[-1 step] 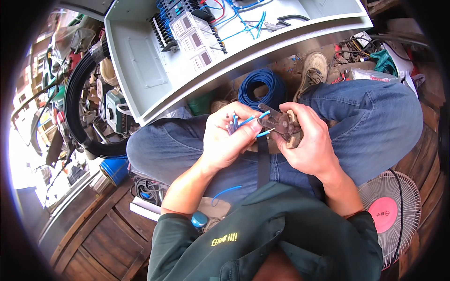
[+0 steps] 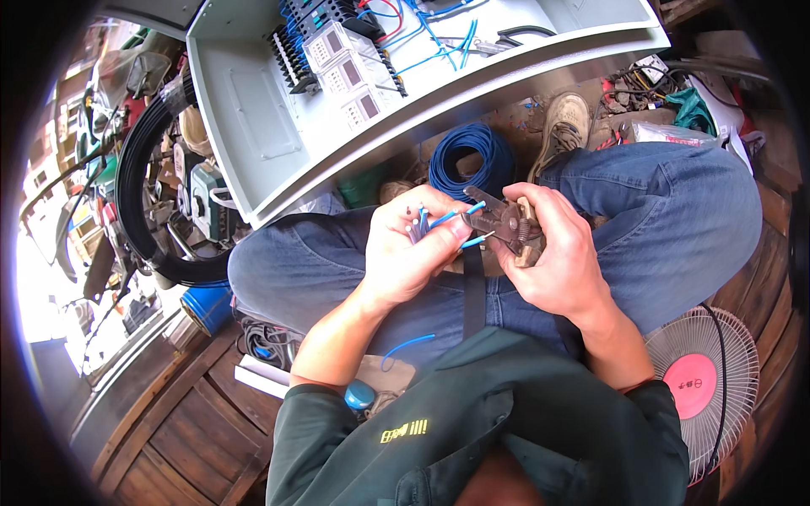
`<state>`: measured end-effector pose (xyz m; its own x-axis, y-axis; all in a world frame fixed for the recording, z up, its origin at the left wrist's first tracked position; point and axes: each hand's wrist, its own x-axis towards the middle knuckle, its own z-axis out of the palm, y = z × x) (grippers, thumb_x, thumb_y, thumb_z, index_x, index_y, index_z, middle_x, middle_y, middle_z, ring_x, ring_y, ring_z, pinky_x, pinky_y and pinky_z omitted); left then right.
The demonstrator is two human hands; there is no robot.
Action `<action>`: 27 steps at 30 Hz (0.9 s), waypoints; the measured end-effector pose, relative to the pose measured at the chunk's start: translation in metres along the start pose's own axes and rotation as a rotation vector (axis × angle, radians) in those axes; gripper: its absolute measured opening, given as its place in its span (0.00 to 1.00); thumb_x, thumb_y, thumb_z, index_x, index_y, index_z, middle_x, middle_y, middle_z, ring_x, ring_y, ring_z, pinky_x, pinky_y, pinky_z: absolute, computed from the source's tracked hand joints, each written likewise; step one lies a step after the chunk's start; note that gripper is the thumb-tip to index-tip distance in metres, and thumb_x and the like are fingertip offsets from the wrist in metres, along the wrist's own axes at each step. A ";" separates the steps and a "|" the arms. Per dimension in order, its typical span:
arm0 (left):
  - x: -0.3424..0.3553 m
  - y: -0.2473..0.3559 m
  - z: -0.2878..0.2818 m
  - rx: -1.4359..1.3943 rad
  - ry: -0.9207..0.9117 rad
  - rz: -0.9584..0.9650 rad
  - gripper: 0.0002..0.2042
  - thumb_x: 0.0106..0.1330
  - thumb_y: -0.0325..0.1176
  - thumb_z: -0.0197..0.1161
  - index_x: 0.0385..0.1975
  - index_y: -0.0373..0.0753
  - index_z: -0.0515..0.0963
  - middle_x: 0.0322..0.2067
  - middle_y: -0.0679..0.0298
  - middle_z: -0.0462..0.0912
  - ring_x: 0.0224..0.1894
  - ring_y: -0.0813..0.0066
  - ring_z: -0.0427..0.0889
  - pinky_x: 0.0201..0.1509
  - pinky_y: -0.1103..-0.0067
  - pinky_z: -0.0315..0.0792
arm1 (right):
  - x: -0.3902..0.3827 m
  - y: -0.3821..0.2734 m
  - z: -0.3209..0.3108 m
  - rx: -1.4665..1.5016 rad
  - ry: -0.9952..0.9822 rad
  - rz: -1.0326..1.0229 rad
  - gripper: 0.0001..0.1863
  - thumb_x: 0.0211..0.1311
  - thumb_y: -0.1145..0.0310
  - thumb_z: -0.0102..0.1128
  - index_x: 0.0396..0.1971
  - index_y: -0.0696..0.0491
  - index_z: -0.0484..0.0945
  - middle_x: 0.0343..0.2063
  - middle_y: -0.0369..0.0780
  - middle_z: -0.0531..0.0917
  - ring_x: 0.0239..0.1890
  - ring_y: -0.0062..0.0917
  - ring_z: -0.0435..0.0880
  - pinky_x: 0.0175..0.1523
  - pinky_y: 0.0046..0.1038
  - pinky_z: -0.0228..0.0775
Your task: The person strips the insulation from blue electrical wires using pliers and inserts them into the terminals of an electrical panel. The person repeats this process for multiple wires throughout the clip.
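Above my lap, my left hand [image 2: 415, 247] is closed around several short blue wires [image 2: 445, 219], pinched between thumb and fingers. Some wire ends poke up from the fist, and a bare tip shows on one at the right. My right hand [image 2: 553, 249] grips a wire stripper [image 2: 504, 226] with a dark metal head, a spring and worn tan handles. Its jaws point left, right beside the left thumb, with the blue wires at them. Whether the jaws bite a wire is hard to make out.
A grey metal electrical box [image 2: 261, 110] with wired components lies open ahead. Below its edge sits a coil of blue wire [image 2: 472, 160]. Black tubing [image 2: 135, 202] is coiled at left. A fan [image 2: 704, 379] lies at right, and a loose blue wire [image 2: 407, 344] is near my lap.
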<state>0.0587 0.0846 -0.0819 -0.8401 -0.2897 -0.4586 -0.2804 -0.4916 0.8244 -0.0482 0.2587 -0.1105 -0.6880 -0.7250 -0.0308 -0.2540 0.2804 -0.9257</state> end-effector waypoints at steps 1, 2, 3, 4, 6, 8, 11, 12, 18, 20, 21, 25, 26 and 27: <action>0.000 -0.001 0.000 0.011 0.003 0.010 0.04 0.67 0.26 0.66 0.37 0.35 0.79 0.25 0.67 0.80 0.20 0.89 0.71 0.21 0.88 0.62 | 0.000 0.000 -0.001 -0.034 0.008 -0.011 0.29 0.42 0.79 0.74 0.48 0.60 0.75 0.37 0.45 0.82 0.38 0.37 0.83 0.46 0.34 0.75; 0.001 -0.002 -0.001 0.010 0.001 -0.006 0.04 0.66 0.26 0.66 0.37 0.35 0.79 0.25 0.67 0.80 0.20 0.89 0.71 0.21 0.88 0.62 | 0.000 0.001 -0.001 -0.058 0.021 -0.026 0.29 0.41 0.80 0.73 0.48 0.59 0.75 0.37 0.45 0.82 0.38 0.38 0.83 0.47 0.35 0.75; 0.001 -0.003 -0.002 -0.001 -0.003 -0.016 0.04 0.66 0.26 0.66 0.36 0.35 0.79 0.25 0.68 0.80 0.20 0.89 0.71 0.21 0.88 0.62 | 0.001 0.001 -0.002 -0.080 0.032 -0.030 0.29 0.40 0.80 0.73 0.48 0.59 0.75 0.37 0.45 0.81 0.38 0.40 0.82 0.47 0.36 0.74; 0.001 -0.003 -0.002 -0.019 -0.008 -0.019 0.04 0.66 0.26 0.67 0.36 0.36 0.79 0.25 0.68 0.80 0.20 0.90 0.71 0.21 0.88 0.62 | 0.001 0.001 -0.002 -0.092 0.041 -0.044 0.29 0.39 0.80 0.73 0.47 0.59 0.75 0.36 0.45 0.81 0.38 0.41 0.82 0.47 0.36 0.73; 0.002 -0.004 -0.004 -0.021 -0.013 -0.034 0.03 0.66 0.26 0.67 0.36 0.36 0.79 0.25 0.69 0.80 0.19 0.90 0.70 0.21 0.88 0.61 | 0.001 0.000 -0.003 -0.115 0.052 -0.050 0.29 0.37 0.80 0.72 0.47 0.58 0.75 0.36 0.46 0.81 0.38 0.43 0.81 0.48 0.37 0.72; 0.002 -0.004 -0.005 -0.028 -0.019 -0.040 0.03 0.66 0.26 0.67 0.35 0.35 0.79 0.24 0.69 0.80 0.19 0.90 0.70 0.21 0.88 0.61 | 0.002 -0.001 -0.003 -0.129 0.057 -0.061 0.29 0.36 0.80 0.71 0.46 0.59 0.75 0.36 0.46 0.81 0.38 0.43 0.81 0.48 0.37 0.72; 0.002 -0.004 -0.006 -0.037 -0.040 -0.052 0.04 0.66 0.26 0.67 0.35 0.35 0.79 0.24 0.70 0.80 0.19 0.91 0.69 0.21 0.88 0.60 | 0.002 -0.001 -0.004 -0.142 0.050 -0.065 0.29 0.35 0.80 0.70 0.46 0.59 0.75 0.36 0.46 0.81 0.38 0.43 0.81 0.48 0.38 0.72; 0.002 -0.003 -0.006 -0.041 -0.051 -0.060 0.04 0.66 0.27 0.67 0.35 0.35 0.79 0.24 0.70 0.80 0.19 0.91 0.69 0.21 0.88 0.60 | 0.002 -0.001 -0.004 -0.145 0.047 -0.061 0.29 0.35 0.80 0.70 0.46 0.59 0.75 0.36 0.46 0.81 0.38 0.43 0.81 0.48 0.38 0.72; 0.002 -0.002 -0.006 -0.058 -0.065 -0.080 0.04 0.67 0.27 0.67 0.35 0.35 0.79 0.24 0.70 0.79 0.20 0.91 0.68 0.21 0.88 0.59 | 0.001 -0.002 -0.004 -0.135 0.039 -0.062 0.29 0.35 0.80 0.69 0.46 0.59 0.75 0.36 0.46 0.81 0.38 0.43 0.81 0.49 0.38 0.72; 0.002 -0.002 -0.006 -0.059 -0.060 -0.087 0.04 0.67 0.27 0.67 0.35 0.36 0.79 0.24 0.70 0.80 0.20 0.91 0.68 0.22 0.88 0.59 | 0.001 -0.002 -0.004 -0.121 0.043 -0.072 0.28 0.36 0.80 0.69 0.45 0.59 0.75 0.36 0.46 0.81 0.38 0.43 0.81 0.48 0.37 0.73; 0.002 -0.001 -0.006 -0.066 -0.059 -0.087 0.04 0.67 0.27 0.67 0.35 0.36 0.80 0.24 0.70 0.80 0.20 0.91 0.68 0.22 0.88 0.59 | 0.002 -0.002 -0.004 -0.112 0.045 -0.072 0.28 0.36 0.80 0.69 0.45 0.59 0.75 0.35 0.46 0.81 0.38 0.43 0.81 0.47 0.37 0.73; 0.002 -0.002 -0.006 -0.085 -0.060 -0.080 0.03 0.66 0.27 0.67 0.34 0.36 0.80 0.25 0.70 0.80 0.20 0.91 0.69 0.22 0.88 0.60 | 0.001 -0.002 -0.005 -0.086 0.030 -0.063 0.26 0.37 0.81 0.68 0.44 0.60 0.76 0.34 0.47 0.81 0.36 0.43 0.81 0.45 0.37 0.75; 0.002 -0.002 -0.006 -0.069 -0.059 -0.083 0.03 0.66 0.27 0.67 0.34 0.36 0.80 0.25 0.70 0.80 0.20 0.91 0.69 0.22 0.88 0.60 | 0.001 -0.002 -0.005 -0.084 0.024 -0.058 0.26 0.38 0.81 0.68 0.44 0.60 0.76 0.34 0.47 0.81 0.36 0.43 0.81 0.44 0.37 0.75; 0.003 -0.002 -0.007 -0.056 -0.053 -0.082 0.03 0.66 0.27 0.67 0.34 0.36 0.80 0.25 0.70 0.80 0.21 0.91 0.69 0.22 0.88 0.60 | 0.001 -0.002 -0.006 -0.076 0.021 -0.052 0.26 0.38 0.81 0.68 0.44 0.60 0.76 0.34 0.47 0.81 0.36 0.43 0.81 0.44 0.37 0.75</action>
<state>0.0602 0.0795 -0.0870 -0.8391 -0.2040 -0.5043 -0.3240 -0.5573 0.7645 -0.0525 0.2608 -0.1064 -0.6862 -0.7270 0.0250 -0.3397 0.2899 -0.8948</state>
